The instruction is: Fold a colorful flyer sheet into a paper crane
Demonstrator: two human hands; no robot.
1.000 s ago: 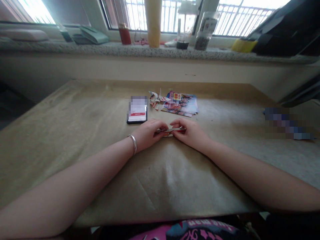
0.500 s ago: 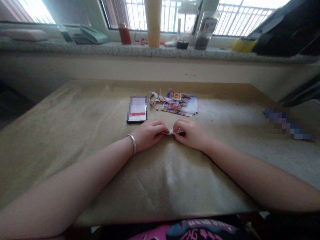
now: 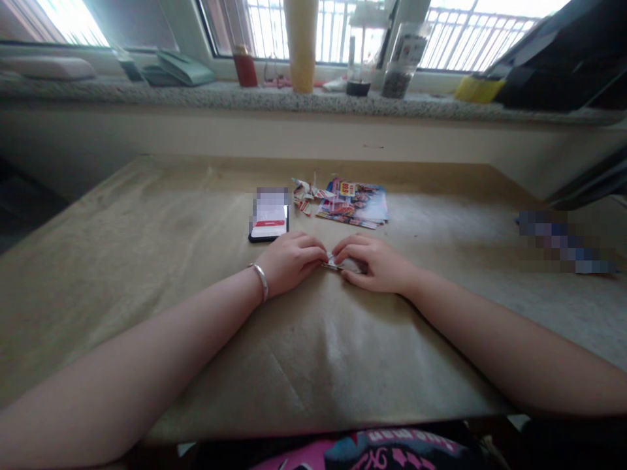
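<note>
A small piece of folded paper [image 3: 347, 264], whitish on top, lies low on the table between my two hands. My left hand [image 3: 292, 261], with a silver bangle [image 3: 262, 282] at its wrist, pinches the paper's left end between thumb and fingertips. Over the right part rests my right hand [image 3: 376, 262], fingers bent on the paper and thumb lower at its near edge. Much of the paper is covered by my fingers. Just beyond my left hand lies a phone [image 3: 269, 222] with a lit, blurred screen.
A folded paper shape [image 3: 304, 194] touches a stack of printed leaflets [image 3: 360, 202] beyond my hands. A blurred bluish item [image 3: 563, 241] is at the table's right. Bottles and jars line the granite windowsill [image 3: 274, 99] behind the table [image 3: 196, 196].
My right thumb has moved down and away from the fingers, which now reach further left over the paper. More of the paper's whitish face shows. My left hand has barely shifted.
</note>
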